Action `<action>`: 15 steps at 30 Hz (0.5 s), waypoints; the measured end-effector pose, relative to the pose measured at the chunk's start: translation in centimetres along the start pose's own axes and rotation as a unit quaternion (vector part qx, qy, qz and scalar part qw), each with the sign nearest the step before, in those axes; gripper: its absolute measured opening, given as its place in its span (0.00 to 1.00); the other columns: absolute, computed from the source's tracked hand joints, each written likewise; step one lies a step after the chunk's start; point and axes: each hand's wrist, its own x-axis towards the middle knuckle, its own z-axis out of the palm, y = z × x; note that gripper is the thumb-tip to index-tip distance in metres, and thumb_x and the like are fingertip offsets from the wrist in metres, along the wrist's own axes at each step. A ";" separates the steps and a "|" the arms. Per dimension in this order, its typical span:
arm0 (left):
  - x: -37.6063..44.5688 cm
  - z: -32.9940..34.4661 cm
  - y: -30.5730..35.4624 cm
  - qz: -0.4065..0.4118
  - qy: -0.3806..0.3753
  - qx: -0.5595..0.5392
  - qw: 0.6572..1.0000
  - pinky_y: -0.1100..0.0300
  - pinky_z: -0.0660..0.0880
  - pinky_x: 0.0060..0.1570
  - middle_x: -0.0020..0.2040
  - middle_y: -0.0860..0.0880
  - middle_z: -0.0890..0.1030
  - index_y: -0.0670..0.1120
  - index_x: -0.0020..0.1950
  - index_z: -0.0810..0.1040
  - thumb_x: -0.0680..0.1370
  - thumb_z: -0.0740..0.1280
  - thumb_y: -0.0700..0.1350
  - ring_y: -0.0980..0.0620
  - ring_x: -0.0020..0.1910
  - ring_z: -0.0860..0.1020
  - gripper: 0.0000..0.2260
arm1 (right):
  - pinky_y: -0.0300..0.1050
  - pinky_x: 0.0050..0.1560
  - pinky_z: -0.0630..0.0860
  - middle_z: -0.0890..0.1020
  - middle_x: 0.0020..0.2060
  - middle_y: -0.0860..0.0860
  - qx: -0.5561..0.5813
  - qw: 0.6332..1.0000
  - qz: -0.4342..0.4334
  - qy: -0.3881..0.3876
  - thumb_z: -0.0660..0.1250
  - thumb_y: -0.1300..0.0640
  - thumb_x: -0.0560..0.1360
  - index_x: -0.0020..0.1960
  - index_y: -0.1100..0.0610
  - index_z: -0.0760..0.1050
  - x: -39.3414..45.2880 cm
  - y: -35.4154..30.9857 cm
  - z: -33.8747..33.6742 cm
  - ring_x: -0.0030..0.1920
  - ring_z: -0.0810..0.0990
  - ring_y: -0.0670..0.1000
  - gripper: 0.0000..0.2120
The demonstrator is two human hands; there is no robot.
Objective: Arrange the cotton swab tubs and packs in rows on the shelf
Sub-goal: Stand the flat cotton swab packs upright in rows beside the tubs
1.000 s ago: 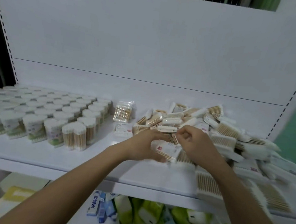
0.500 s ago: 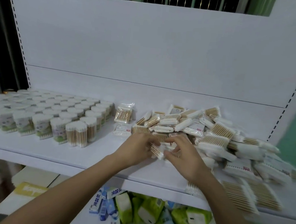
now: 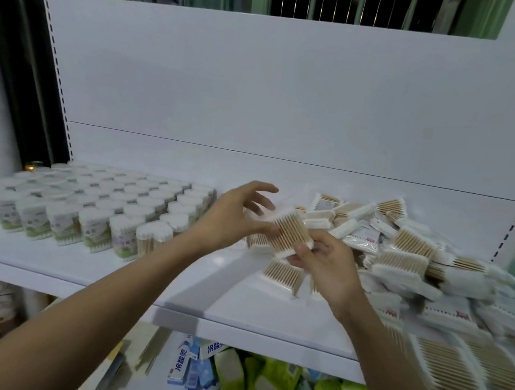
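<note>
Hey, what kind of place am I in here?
Probably a small shop: a white retail shelf with a perforated back panel, rows of identical cotton swab tubs, and packaged goods on the shelf below.

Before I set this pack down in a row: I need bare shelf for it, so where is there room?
Bare shelf lies in the strip between the tubs and the loose pile of packs, under both hands, plus a band along the front edge before the tubs. The right side is crowded, with packs overhanging the edge. The right hand holds the pack.
</note>
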 end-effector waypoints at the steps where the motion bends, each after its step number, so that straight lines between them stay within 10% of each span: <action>1: 0.4 -0.9 0.0 -0.008 -0.015 0.003 1.000 0.63 0.78 0.47 0.49 0.56 0.82 0.57 0.59 0.77 0.67 0.79 0.45 0.58 0.47 0.80 0.23 | 0.43 0.47 0.82 0.85 0.46 0.58 0.030 0.999 0.020 -0.005 0.67 0.68 0.77 0.55 0.63 0.77 0.2 0.0 0.4 0.46 0.86 0.56 0.07; 11: 4.6 -7.7 -1.7 -0.035 -0.112 0.069 0.991 0.67 0.77 0.36 0.42 0.45 0.83 0.40 0.54 0.83 0.70 0.76 0.36 0.54 0.36 0.80 0.13 | 0.46 0.54 0.81 0.85 0.50 0.60 0.109 0.989 0.076 -0.072 0.68 0.64 0.78 0.57 0.64 0.78 3.5 0.2 6.1 0.51 0.85 0.58 0.09; 15: 7.2 -9.8 -4.7 -0.029 -0.077 0.150 0.985 0.59 0.80 0.45 0.42 0.51 0.83 0.42 0.51 0.83 0.71 0.75 0.36 0.54 0.40 0.81 0.10 | 0.53 0.53 0.82 0.82 0.46 0.57 -0.079 0.992 0.101 -0.015 0.72 0.64 0.74 0.47 0.60 0.78 5.8 2.6 8.3 0.47 0.83 0.57 0.04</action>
